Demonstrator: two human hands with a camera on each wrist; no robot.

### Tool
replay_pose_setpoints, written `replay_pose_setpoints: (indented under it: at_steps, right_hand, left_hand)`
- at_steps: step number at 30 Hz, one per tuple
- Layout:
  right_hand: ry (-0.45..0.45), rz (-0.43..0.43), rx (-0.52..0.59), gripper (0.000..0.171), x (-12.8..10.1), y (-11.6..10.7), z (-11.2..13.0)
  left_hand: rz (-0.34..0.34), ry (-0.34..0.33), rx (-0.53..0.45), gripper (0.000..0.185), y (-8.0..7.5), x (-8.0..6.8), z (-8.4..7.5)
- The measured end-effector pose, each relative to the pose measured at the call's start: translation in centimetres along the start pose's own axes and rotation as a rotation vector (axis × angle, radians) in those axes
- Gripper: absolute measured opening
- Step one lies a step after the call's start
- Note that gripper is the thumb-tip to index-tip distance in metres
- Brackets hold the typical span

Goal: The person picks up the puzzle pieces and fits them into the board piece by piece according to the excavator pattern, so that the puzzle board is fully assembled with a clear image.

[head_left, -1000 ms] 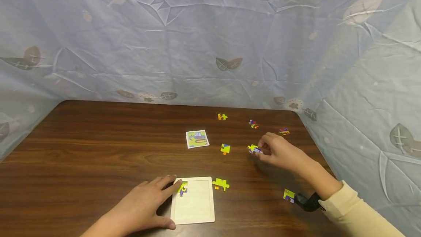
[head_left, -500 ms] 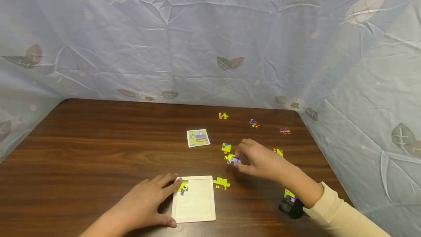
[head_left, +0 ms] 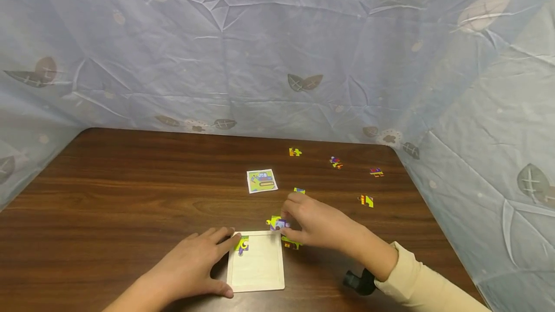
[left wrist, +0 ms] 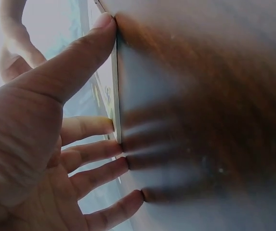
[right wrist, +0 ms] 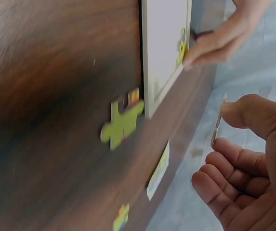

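Observation:
My right hand (head_left: 318, 223) pinches a yellow-green and purple jigsaw piece (head_left: 274, 222) between thumb and fingers, just above the top right corner of a pale wooden puzzle tray (head_left: 260, 271). The right wrist view shows that piece edge-on, held off the table. My left hand (head_left: 191, 264) rests at the tray's left side, thumb by its lower corner and fingertips by the upper one. Inside the tray's upper left corner lies one green and purple piece (head_left: 242, 244). A green jigsaw piece (right wrist: 123, 125) lies beside the tray, partly covered by my right hand in the head view.
A small picture card (head_left: 262, 181) with a blue excavator lies behind the tray. Loose jigsaw pieces are spread to the back and right, among them an orange-green one (head_left: 295, 152) and a yellow one (head_left: 367, 201). Patterned cloth (head_left: 225, 61) hangs around the table.
My right hand has carried the pinched piece leftward and nearer, from the right of the table to the tray's top right corner. My left hand and the tray have stayed put.

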State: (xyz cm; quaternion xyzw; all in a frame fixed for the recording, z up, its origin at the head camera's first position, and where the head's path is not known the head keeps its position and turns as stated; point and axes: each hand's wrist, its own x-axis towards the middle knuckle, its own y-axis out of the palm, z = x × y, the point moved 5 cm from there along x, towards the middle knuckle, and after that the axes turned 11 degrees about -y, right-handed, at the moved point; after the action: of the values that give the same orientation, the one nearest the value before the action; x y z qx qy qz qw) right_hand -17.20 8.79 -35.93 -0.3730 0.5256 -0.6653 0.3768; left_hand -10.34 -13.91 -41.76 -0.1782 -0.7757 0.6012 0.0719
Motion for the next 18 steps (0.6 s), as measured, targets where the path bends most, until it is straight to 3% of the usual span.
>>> replay_pose_setpoints:
  at_steps: [13, 18]
  right_hand:
    - [0.02, 0.156, 0.03, 0.025, 2.1, 3.6, 1.4]
    - [0.032, 0.18, 0.039, 0.025, 2.5, 4.5, 1.3]
  left_hand:
    - [0.027, -0.018, -0.032, 0.106, -0.2, 0.1, 0.0]
    - [0.013, 0.001, -0.022, 0.105, -0.3, 0.0, -0.1]
